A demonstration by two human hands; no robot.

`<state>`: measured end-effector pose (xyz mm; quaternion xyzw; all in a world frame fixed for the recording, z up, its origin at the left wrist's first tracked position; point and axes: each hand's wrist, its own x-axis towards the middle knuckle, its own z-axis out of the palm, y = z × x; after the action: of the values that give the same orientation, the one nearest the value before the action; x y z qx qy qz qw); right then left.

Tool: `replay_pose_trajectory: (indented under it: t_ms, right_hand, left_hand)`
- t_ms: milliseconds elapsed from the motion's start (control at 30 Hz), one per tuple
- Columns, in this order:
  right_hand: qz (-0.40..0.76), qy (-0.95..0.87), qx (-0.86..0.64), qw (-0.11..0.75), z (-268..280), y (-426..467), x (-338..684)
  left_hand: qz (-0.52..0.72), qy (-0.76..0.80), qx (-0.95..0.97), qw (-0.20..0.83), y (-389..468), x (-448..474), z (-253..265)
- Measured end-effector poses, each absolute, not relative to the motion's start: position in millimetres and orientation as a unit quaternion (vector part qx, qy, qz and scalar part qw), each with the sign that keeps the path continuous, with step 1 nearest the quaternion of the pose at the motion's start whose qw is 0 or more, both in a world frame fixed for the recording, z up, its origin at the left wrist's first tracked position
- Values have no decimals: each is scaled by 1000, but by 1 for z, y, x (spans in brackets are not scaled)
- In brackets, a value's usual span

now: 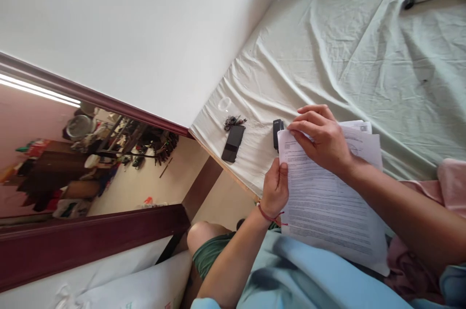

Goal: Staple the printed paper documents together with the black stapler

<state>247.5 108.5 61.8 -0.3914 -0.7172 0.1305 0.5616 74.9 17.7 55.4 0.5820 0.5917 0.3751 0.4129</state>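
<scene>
Printed sheets of paper point(320, 207) lie over my lap at the edge of the cloth-covered bed, more sheets showing beneath at the right. My left hand point(275, 188) grips their left edge, thumb on top, with a red string around its wrist. At the top left corner, my right hand point(322, 141) is closed, thumb and forefinger pinching the paper. Just beyond that corner lies a black stapler-like object point(277, 133), partly hidden by the paper.
On the pale green sheet point(291, 71) lie a black phone point(233, 144), a tangled dark cable point(235, 122) and a clear round piece point(224, 103). A white wall point(127, 32) borders the left. Pink cloth point(451, 178) lies at right; a maroon-framed doorway point(94, 221) opens at left.
</scene>
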Motion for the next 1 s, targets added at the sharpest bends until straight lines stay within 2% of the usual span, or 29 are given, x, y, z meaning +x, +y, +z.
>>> replay_pose_trajectory:
  t_ms: [333, 600, 1000]
  right_hand:
    - [120, -736, -401, 532, 66, 108, 251]
    - [103, -747, -435, 493, 64, 109, 253]
    - [114, -777, -411, 463, 55, 111, 248]
  left_hand:
    - [395, 585, 564, 429, 21, 75, 59]
    - [361, 585, 612, 391, 16, 73, 56]
    - [360, 591, 584, 425, 10, 66, 60]
